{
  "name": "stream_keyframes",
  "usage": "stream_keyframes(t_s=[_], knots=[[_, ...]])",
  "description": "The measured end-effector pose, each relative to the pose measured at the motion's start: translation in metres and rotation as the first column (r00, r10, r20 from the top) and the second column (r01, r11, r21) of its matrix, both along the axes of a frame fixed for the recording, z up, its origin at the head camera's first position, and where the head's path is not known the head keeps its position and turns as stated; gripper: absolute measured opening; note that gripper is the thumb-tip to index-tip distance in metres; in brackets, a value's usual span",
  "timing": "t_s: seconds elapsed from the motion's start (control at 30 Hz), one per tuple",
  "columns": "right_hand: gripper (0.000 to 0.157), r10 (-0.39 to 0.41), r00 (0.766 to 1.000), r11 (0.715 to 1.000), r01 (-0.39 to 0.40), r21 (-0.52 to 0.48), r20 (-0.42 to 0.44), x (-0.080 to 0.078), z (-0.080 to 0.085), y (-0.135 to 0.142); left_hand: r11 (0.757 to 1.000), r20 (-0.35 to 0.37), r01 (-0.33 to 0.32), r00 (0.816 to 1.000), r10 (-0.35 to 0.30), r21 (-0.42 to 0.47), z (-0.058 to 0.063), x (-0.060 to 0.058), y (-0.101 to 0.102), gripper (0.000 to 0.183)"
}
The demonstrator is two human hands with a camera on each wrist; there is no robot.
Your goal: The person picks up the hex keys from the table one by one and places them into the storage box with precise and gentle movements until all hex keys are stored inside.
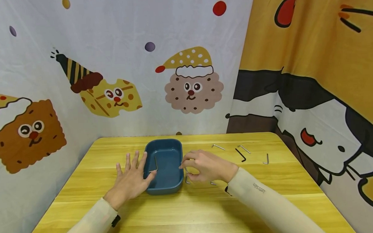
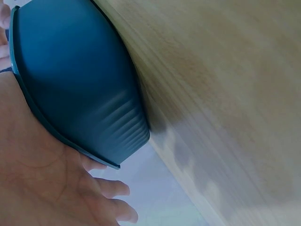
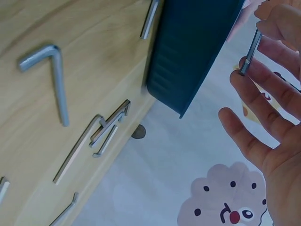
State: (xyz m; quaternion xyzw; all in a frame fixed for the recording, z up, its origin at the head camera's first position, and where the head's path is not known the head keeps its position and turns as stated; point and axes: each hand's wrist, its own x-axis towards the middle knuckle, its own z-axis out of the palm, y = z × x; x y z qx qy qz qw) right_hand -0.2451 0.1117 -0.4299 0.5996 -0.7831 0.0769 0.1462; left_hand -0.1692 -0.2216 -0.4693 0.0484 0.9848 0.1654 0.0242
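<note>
A dark blue rectangular bin stands on the table with an Allen key lying inside it. My left hand, fingers spread, rests at the bin's left rim; the palm touches that edge in the left wrist view. Just right of the bin, my right hand pinches a silver Allen key between thumb and fingers. Beneath or near that hand lie another Allen key beside the bin and one more, partly hidden by the hand in the head view.
Farther right on the wood-grain table lie a black Allen key and several silver ones, among them one at the back and one at the far right. A printed curtain hangs behind the table.
</note>
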Motion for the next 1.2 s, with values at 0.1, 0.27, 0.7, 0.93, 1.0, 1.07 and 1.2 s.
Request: stream_keyframes(t_s=[0.1,0.27,0.7,0.93,1.0,1.07,1.2], knots=[[0.027,-0.012,1.000,1.000,0.011,0.014,0.024,-0.003,0.002,-0.005,1.000,0.001,0.002,1.000,-0.002,-0.006,0.001,0.000,0.000,0.100],[0.026,-0.020,0.997,0.999,0.017,0.038,0.068,-0.008,0.007,-0.015,1.000,-0.002,0.002,1.000,-0.002,-0.020,0.002,-0.001,0.000,0.098],[0.025,-0.026,0.995,0.998,0.019,0.064,0.101,-0.030,0.016,-0.043,1.000,-0.001,0.006,1.000,-0.006,-0.027,0.000,-0.003,-0.001,0.102],[0.028,-0.068,0.988,0.992,0.052,0.115,0.142,-0.042,0.021,-0.059,1.000,0.004,0.005,1.000,-0.005,-0.025,-0.001,-0.004,0.000,0.100],[0.029,-0.080,0.986,0.990,0.062,0.123,0.147,-0.046,0.022,-0.065,1.000,0.004,0.007,1.000,-0.007,-0.024,-0.002,-0.005,0.000,0.100],[0.030,-0.087,0.984,0.990,0.067,0.127,0.154,-0.050,0.023,-0.070,1.000,0.006,0.008,1.000,-0.008,-0.021,-0.003,-0.004,0.000,0.100],[0.030,-0.096,0.981,0.987,0.073,0.140,0.168,-0.055,0.025,-0.081,1.000,0.008,0.009,1.000,-0.009,-0.013,-0.002,-0.004,-0.001,0.100]])
